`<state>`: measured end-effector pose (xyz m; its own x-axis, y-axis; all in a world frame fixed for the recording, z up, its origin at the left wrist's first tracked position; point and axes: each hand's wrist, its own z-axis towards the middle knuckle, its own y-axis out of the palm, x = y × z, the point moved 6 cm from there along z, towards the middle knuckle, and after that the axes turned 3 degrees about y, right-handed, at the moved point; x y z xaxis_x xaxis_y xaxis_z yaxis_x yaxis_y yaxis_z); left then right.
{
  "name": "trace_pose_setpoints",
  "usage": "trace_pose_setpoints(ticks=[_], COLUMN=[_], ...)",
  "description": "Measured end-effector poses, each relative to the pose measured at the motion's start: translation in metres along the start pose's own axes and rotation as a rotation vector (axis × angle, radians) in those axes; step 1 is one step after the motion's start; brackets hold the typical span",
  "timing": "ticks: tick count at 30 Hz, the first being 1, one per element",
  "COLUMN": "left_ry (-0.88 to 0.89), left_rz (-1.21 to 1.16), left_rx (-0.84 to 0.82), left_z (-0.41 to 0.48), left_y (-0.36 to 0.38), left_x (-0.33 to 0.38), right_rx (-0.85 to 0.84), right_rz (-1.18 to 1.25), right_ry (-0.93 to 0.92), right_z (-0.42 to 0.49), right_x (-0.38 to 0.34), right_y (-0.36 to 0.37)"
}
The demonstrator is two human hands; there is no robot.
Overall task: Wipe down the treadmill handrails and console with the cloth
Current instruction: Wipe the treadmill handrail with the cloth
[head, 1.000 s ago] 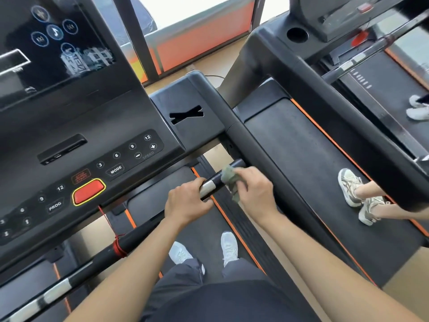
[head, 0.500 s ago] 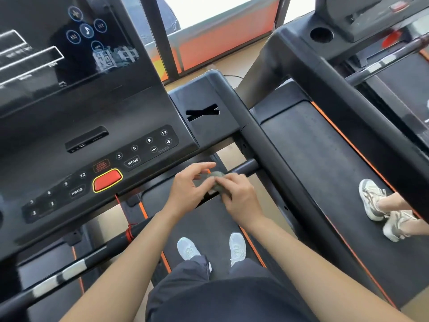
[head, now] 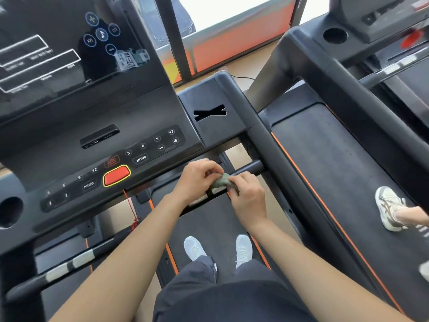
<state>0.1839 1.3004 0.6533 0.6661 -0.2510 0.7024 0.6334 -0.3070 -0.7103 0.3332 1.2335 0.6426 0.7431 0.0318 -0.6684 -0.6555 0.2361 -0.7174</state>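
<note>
Left hand [head: 197, 177] has come off the bar [head: 251, 168], so we now pinch the wadded cloth [head: 221, 181] with it and the right hand [head: 248, 196], at 3 o'clock of the red button [head: 116, 175]; a loose refold could drop it onto the belt [head: 204, 221].

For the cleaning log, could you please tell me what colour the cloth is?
Dull grey-green. The cloth shows best in the head view, the only one available.

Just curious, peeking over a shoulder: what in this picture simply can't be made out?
- Green cloth: head view, bunched between left hand and right hand; its full shape is hidden.
- Front handrail: head view, both hands cover its middle.
- Console screen text: head view, too blurred to read.
- Neighbouring person: head view, cut off by the right edge; only shoe and shin show.
</note>
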Motion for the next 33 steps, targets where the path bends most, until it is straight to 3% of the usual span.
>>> trace_pose_setpoints(ticks=[6, 14, 24, 28, 33], left_ry=[-0.12, -0.168, -0.106, -0.08, -0.048], left_rz=[0.04, 0.126, 0.05, 0.035, 0.052], left_rx=[0.035, -0.053, -0.081, -0.165, -0.303], left_z=[-0.051, -0.109, -0.153, -0.159, -0.159], left_y=[-0.028, -0.065, -0.09, -0.097, -0.107], left_x=[-0.038, -0.068, -0.104, -0.119, -0.129], right_rx=[-0.097, -0.137, -0.092, -0.06, -0.15], right_rz=[0.001, 0.106, 0.109, 0.128, 0.143], right_ry=[-0.199, -0.266, -0.152, -0.12, -0.124], right_z=[-0.014, -0.053, -0.094, -0.103, -0.113], right_x=[-0.039, -0.085, -0.124, -0.135, -0.15], right_y=[0.038, 0.076, 0.108, 0.115, 0.125])
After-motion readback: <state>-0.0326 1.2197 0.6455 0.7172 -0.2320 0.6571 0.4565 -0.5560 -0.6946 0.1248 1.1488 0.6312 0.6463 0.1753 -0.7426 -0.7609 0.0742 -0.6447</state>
